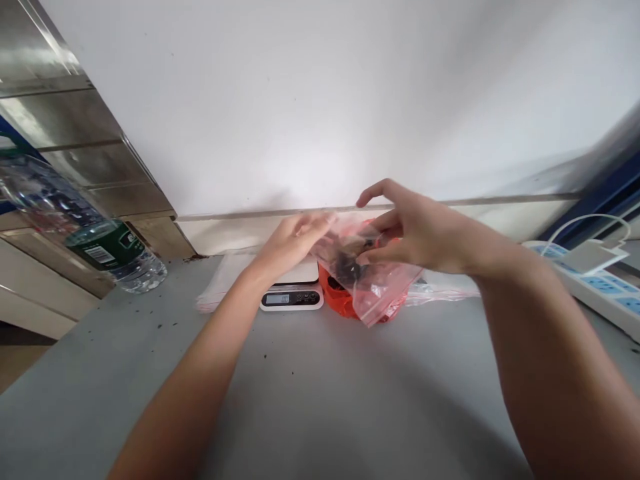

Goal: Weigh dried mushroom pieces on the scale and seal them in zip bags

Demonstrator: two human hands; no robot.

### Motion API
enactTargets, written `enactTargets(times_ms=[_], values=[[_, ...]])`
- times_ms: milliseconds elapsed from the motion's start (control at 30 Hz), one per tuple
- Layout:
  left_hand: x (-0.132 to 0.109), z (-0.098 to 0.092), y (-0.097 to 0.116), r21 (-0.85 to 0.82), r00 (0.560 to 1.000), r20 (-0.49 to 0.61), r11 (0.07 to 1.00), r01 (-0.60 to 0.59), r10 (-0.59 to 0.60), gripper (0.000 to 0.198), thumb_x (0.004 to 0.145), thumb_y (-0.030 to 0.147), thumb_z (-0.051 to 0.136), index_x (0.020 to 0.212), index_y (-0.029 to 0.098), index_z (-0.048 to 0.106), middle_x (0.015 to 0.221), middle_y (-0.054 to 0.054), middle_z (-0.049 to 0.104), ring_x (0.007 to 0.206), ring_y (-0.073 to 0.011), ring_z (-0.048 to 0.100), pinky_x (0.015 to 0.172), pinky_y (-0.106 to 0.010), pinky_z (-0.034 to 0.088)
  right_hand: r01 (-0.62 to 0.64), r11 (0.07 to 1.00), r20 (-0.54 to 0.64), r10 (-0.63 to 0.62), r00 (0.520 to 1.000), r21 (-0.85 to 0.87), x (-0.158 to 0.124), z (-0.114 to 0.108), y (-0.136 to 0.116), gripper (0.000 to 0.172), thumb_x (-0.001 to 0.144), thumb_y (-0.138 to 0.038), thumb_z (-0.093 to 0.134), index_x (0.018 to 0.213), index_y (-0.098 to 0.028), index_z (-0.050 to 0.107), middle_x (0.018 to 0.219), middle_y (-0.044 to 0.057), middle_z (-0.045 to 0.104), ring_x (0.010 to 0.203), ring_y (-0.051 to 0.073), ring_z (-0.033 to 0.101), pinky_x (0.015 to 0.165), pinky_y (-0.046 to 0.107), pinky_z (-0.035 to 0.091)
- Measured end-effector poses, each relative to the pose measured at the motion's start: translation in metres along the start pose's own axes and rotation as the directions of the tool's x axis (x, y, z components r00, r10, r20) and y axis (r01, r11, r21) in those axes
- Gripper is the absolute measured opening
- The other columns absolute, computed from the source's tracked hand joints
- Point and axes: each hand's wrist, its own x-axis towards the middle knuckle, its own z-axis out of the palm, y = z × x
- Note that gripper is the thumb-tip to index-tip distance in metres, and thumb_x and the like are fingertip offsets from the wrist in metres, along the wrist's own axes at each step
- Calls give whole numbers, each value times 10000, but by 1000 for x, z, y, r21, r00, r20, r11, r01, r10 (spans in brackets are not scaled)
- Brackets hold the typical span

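Observation:
My left hand (295, 240) is closed on the edge of a clear zip bag (377, 293), which leans over a red plastic bag (336, 300). At the zip bag's upper part, my right hand (410, 230) has its index finger raised, while its thumb and other fingers bend round something dark. Dark pieces (347, 267) show through the film; their kind is unclear. Beside the red bag, partly under my left hand, lies a white kitchen scale (292, 299) with a lit display.
Stacked clear bags (215, 287) lie left of the scale, and more flat bags (443, 291) lie to the right. A large water bottle (115, 247) stands at the left. A power strip (607, 287) with a plugged-in charger is at the right. A white wall rises behind.

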Motion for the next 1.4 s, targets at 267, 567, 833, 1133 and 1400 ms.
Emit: enactTargets(times_ms=[267,567,833,1133,1400], values=[[0,-25,-12,-126,999,-47,992,2,-8,293,757,419,840,842,173,704,854,-18,693,785,-164,642,734,-295,518,-50,987,82,37,996,155,17,15,12,466,691,-510,862,995,-220,660,818,45,722,666,179,595,584,322,436],[3,-43,-22,103,962,-247,984,144,-115,233,756,334,814,781,213,617,835,-13,720,835,-210,694,776,-314,488,-248,863,328,103,939,439,27,16,36,354,605,-473,937,628,-185,731,579,-33,535,531,88,434,525,281,372],[-4,-48,-23,240,960,-173,936,258,-220,172,838,223,702,883,242,537,785,23,724,780,-189,709,839,-342,507,-397,782,348,246,905,481,29,36,23,117,765,-293,862,695,-224,797,874,54,783,858,167,715,794,281,582],[-2,-47,-24,94,972,-144,975,202,-187,208,849,280,715,919,233,525,845,20,694,863,-187,736,784,-288,516,-466,814,226,410,884,347,31,34,32,296,816,-372,865,604,-208,738,725,64,746,689,150,667,668,274,578],[-4,-47,-20,396,957,-258,890,227,-130,245,849,290,700,1027,250,537,1022,-28,692,920,-211,688,832,-342,511,-348,878,376,216,901,329,33,33,40,540,656,-519,932,478,-207,529,487,-47,408,449,70,313,421,266,211]])
